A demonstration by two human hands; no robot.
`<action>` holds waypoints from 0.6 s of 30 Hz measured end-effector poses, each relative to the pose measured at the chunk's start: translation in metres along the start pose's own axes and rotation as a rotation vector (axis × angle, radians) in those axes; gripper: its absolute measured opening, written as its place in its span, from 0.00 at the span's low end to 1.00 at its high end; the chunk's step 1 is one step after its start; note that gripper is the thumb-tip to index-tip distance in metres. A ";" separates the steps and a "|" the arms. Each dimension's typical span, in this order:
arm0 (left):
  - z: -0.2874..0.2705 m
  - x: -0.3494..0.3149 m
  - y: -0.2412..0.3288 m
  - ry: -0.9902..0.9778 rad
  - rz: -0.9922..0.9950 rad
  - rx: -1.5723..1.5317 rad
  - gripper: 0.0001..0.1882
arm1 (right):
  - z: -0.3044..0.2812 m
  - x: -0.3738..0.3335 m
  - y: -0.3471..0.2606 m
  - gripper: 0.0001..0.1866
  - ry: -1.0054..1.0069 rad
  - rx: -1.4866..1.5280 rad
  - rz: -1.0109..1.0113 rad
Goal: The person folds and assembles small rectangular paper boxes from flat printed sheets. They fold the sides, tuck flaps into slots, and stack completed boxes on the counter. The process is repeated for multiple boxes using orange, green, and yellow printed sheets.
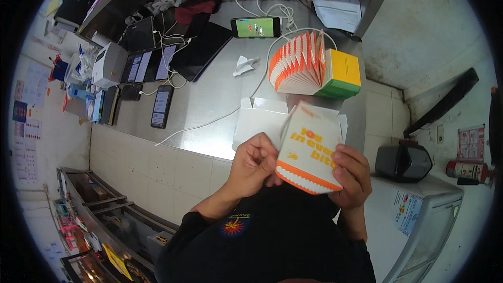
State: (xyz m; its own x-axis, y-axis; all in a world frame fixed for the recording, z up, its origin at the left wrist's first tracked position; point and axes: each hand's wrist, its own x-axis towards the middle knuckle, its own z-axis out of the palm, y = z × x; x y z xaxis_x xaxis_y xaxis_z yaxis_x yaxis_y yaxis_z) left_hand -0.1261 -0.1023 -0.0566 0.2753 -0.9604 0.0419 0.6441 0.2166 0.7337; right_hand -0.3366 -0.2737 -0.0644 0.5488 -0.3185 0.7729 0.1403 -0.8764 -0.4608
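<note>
My right hand (352,177) grips a white paper food carton (309,149) by its right side, with the thumb and fingers closed around the edge. The carton has orange and yellow lettering and an orange scalloped band along its near end. At its left side my left hand (254,162) has curled fingers against the carton's edge; part of these fingertips is hidden. Just beyond the carton, an unfolded white card box (260,120) with raised flaps lies at the table's near edge. Farther off, a fanned stack of orange-and-white cartons (298,65) leans against a yellow and green box (341,73).
The steel table (204,105) carries a phone playing a sports video (255,27), a crumpled paper (245,66) and a trailing white cable (204,127). Several phones, a black laptop-like slab (201,50) and a white printer (109,65) stand left. Plugs line the back.
</note>
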 end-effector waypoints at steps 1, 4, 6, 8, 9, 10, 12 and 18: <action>0.008 0.000 -0.004 0.154 0.093 0.334 0.22 | -0.004 0.005 -0.004 0.21 0.006 0.013 -0.005; 0.011 0.010 0.013 0.075 0.508 0.813 0.25 | -0.010 0.018 -0.014 0.20 0.002 0.147 0.004; 0.016 0.021 0.017 0.079 0.595 0.978 0.26 | -0.004 0.023 -0.014 0.19 0.018 0.235 0.058; 0.017 0.036 0.020 -0.037 0.686 1.106 0.21 | 0.006 0.024 -0.010 0.18 0.011 0.304 0.125; 0.017 0.044 0.018 -0.087 0.696 0.975 0.16 | 0.013 0.025 -0.006 0.15 0.025 0.325 0.159; 0.018 0.047 0.018 -0.099 0.722 0.931 0.14 | 0.018 0.025 -0.003 0.14 0.077 0.389 0.160; 0.019 0.051 0.017 -0.117 0.690 0.844 0.10 | 0.029 0.028 0.003 0.14 0.172 0.507 0.198; 0.025 0.066 0.004 -0.094 0.579 0.819 0.14 | 0.042 0.035 0.007 0.17 0.273 0.298 0.228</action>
State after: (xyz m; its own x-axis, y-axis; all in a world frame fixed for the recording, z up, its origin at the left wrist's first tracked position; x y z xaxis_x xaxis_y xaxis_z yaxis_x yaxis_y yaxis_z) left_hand -0.1233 -0.1695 -0.0337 0.3105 -0.7630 0.5669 -0.2696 0.5012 0.8223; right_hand -0.2821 -0.2759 -0.0587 0.3617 -0.6092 0.7057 0.2944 -0.6436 -0.7065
